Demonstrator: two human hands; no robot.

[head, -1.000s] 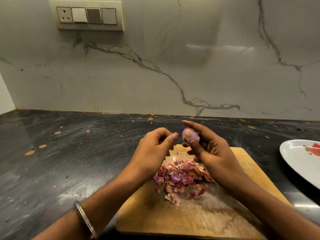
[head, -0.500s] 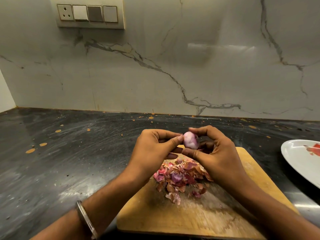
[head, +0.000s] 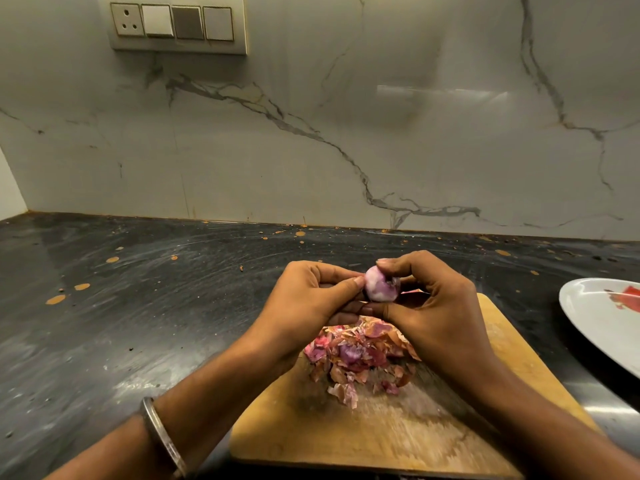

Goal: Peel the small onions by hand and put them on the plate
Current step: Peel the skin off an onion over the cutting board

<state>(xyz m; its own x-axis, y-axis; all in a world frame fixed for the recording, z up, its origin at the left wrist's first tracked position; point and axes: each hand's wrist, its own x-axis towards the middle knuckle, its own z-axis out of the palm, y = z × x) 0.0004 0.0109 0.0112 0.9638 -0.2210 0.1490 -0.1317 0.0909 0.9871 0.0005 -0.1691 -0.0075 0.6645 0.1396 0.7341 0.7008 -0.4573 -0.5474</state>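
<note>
A small pale purple onion [head: 380, 288] is held above the far end of a wooden cutting board [head: 398, 441]. My right hand [head: 438, 313] pinches it between thumb and fingertips from the right. My left hand [head: 310, 304] touches its left side with the thumb tip. A heap of pink and brown onion skins [head: 360, 358] lies on the board under my hands. The white plate [head: 602, 320] sits at the right edge, partly out of view, and shows no onions on its visible part.
The board rests on a dark stone counter [head: 138, 306] speckled with orange spots. A marble backsplash rises behind, with a switch panel [head: 178, 24] high on the left. A metal bangle [head: 162, 438] circles my left wrist.
My hands have come together around the onion, the left thumb now pressing on it. The onion has turned in my right fingers, showing more pale surface.
</note>
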